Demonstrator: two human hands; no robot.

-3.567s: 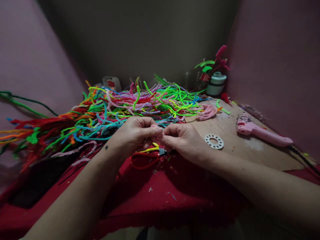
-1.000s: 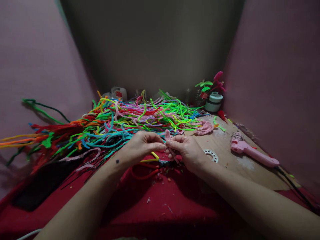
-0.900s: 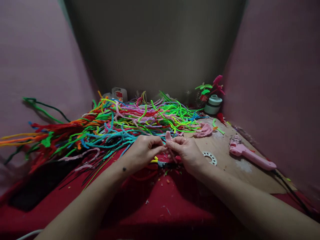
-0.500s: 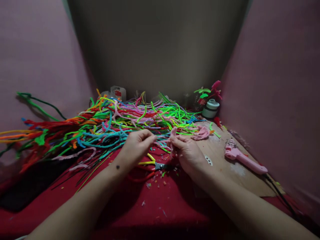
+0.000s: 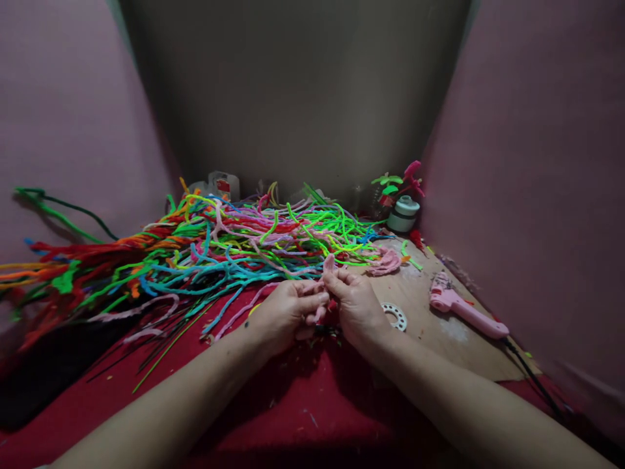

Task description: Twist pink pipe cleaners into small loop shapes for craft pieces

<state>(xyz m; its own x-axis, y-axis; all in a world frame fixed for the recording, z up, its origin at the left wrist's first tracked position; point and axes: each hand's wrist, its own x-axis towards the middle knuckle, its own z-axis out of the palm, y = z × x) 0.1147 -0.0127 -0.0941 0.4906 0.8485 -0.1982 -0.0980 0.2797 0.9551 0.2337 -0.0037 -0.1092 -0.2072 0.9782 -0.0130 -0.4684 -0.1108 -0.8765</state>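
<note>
My right hand (image 5: 360, 305) pinches a pink pipe cleaner (image 5: 329, 262), whose bent end stands up above the thumb and forefinger. Close against it, my left hand (image 5: 287, 309) has its fingers closed on the lower part of the same pipe cleaner, with a short pink piece curling out below the fingertips. The exact shape between the hands is partly hidden. Scissors lie on the red cloth (image 5: 293, 410) beneath my left hand, which covers most of them; a bit of yellow handle (image 5: 252, 309) shows.
A large heap of coloured pipe cleaners (image 5: 234, 260) spreads behind and left of my hands. On the wooden board (image 5: 415, 293) at right lie a pink glue gun (image 5: 466, 312), a white ring with holes (image 5: 396, 317) and a pink looped bundle (image 5: 384, 262). A small jar (image 5: 403, 213) stands behind.
My left hand has moved right and down to the pipe cleaner and now grips it beside my right hand. It now covers most of the scissors. The view has shifted slightly.
</note>
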